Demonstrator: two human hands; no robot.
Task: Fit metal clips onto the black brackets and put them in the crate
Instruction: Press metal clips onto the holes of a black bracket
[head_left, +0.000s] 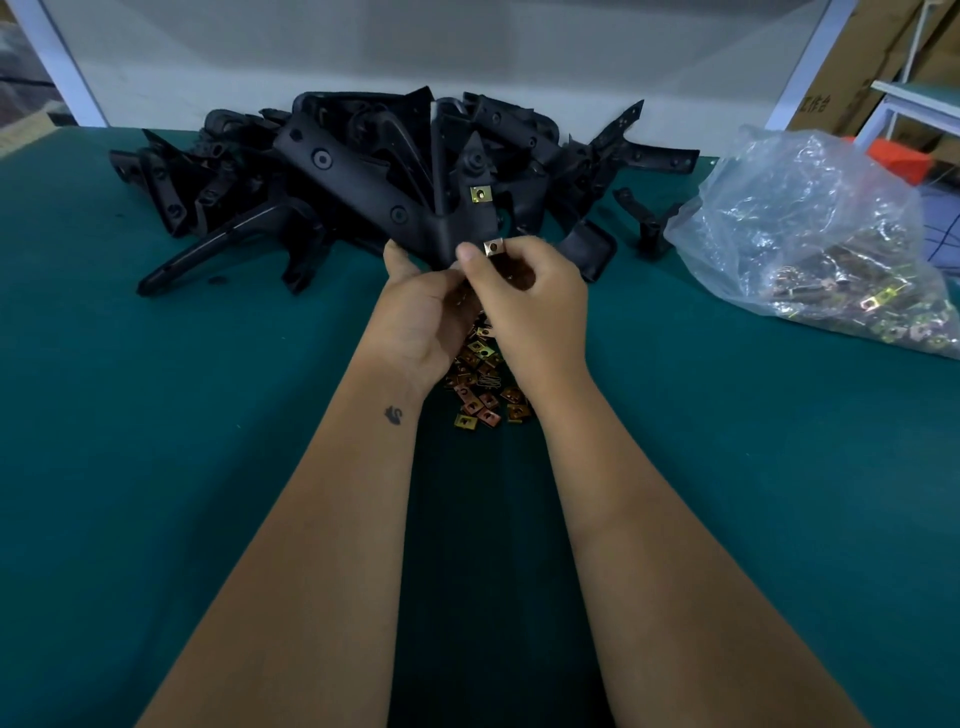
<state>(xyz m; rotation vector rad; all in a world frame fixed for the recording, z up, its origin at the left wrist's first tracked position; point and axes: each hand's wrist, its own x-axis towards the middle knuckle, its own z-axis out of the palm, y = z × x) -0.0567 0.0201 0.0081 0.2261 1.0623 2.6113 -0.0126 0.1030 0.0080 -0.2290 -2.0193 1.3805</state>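
My left hand (421, 306) grips the near end of a black bracket (363, 182) held up over the green table. One metal clip (478, 195) sits on the bracket's upper tab. My right hand (524, 296) pinches a second metal clip (493, 246) between thumb and fingers, right at the bracket's lower edge. A loose heap of brass-coloured clips (480, 384) lies on the table under my wrists. No crate is in view.
A pile of black brackets (208, 182) spreads across the far side of the green table (156, 415). A clear plastic bag of clips (831, 249) lies at the right. Cardboard boxes and a white frame stand beyond the table's right edge.
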